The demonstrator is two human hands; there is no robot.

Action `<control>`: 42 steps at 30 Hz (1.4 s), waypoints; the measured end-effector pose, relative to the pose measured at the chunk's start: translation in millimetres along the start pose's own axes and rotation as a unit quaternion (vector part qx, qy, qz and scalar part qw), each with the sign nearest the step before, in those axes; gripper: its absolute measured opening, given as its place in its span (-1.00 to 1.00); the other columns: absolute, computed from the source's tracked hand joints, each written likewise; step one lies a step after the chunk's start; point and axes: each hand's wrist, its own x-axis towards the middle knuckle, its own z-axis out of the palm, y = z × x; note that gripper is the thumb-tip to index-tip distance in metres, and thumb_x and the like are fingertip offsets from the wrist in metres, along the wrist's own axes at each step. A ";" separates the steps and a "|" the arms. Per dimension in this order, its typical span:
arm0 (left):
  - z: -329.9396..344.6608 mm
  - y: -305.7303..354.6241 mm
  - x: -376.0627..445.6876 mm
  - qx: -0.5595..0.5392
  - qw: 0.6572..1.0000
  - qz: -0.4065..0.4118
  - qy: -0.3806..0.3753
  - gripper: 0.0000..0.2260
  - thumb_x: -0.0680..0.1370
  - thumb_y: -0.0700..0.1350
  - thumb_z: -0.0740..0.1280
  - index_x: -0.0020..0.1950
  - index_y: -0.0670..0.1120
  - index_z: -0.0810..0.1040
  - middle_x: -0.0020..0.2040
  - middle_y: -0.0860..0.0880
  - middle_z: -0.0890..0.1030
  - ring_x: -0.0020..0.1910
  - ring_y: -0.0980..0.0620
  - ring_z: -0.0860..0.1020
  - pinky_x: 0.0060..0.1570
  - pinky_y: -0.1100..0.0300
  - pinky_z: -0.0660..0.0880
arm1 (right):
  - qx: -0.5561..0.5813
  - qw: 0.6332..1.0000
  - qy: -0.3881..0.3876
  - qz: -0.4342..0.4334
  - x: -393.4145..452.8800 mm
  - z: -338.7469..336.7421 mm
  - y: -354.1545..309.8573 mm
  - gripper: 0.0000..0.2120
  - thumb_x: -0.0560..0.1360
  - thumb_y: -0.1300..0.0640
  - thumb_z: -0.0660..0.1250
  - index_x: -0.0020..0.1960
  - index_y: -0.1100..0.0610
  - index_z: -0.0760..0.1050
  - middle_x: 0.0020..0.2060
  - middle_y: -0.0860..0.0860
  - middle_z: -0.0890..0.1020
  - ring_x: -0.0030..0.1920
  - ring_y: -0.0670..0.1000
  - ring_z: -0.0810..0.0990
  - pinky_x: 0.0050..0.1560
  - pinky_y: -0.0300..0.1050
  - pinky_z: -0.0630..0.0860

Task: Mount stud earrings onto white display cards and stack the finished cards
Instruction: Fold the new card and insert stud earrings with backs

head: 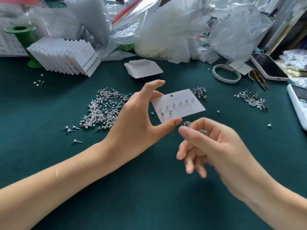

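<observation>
Left hand (137, 117) pinches the half-filled white rectangular display card (178, 106) above the green bench (132, 188) while right hand (212, 143) grips silver stud earrings (203, 131); seat each post squarely in the next empty hole.

I see a work table covered in dark teal cloth (149, 205) filling nearly the whole view. Crumpled clear plastic bags (166, 30) pile along its far edge, glinting under bright, even light. At the far right stands a dark upright surface with a pale metallic frame (285, 30). No wall, floor or window shows.
</observation>
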 end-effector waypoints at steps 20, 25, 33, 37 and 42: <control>7.9 27.9 -16.8 0.100 0.994 0.030 0.022 -0.38 0.32 0.10 0.33 0.36 -0.02 0.36 -0.04 0.09 0.53 -0.01 0.14 0.44 0.08 0.41 0.23 | 0.079 0.995 0.045 -0.033 1.0 8.1 5.0 -0.67 0.32 0.15 0.49 0.05 0.13 0.53 -0.26 0.10 0.72 -0.27 0.03 0.71 -0.36 -0.21 0.59; 7.5 27.4 -17.2 0.101 0.994 0.043 0.018 -0.38 0.32 0.11 0.31 0.36 -0.04 0.35 0.00 0.06 0.55 0.01 0.06 0.49 0.09 0.24 0.33 | 0.071 0.995 0.044 -0.051 1.7 5.0 9.4 -0.81 0.41 0.26 0.44 0.01 0.11 0.56 -0.25 0.06 0.72 -0.23 0.05 0.72 -0.32 -0.18 0.62; 6.2 24.1 -20.3 0.091 0.993 0.078 0.015 -0.40 0.37 0.12 0.33 0.36 -0.06 0.36 0.06 0.05 0.52 0.04 0.03 0.49 0.13 0.23 0.36 | 0.088 0.993 0.047 -0.057 3.0 1.6 6.4 -0.72 0.28 0.15 0.44 -0.02 0.08 0.56 -0.25 0.08 0.72 -0.27 0.08 0.72 -0.35 -0.19 0.60; 3.9 20.7 -18.7 0.082 0.991 0.104 0.004 -0.38 0.38 0.15 0.36 0.37 -0.05 0.33 0.12 0.08 0.48 0.07 0.07 0.46 0.16 0.29 0.33 | 0.088 0.992 0.052 -0.075 3.9 0.7 6.6 -0.73 0.28 0.19 0.44 -0.03 0.11 0.54 -0.30 0.13 0.71 -0.28 0.09 0.72 -0.36 -0.18 0.61; 0.4 10.4 -12.8 0.109 0.986 0.127 -0.017 -0.18 0.36 0.30 0.33 0.48 -0.04 0.13 0.32 0.06 0.39 0.21 0.13 0.38 0.27 0.28 0.25 | -0.029 0.972 0.106 -0.207 12.9 -13.5 -1.1 -0.85 0.43 0.32 0.42 -0.02 0.20 0.54 -0.34 0.05 0.71 -0.33 0.02 0.71 -0.29 -0.23 0.61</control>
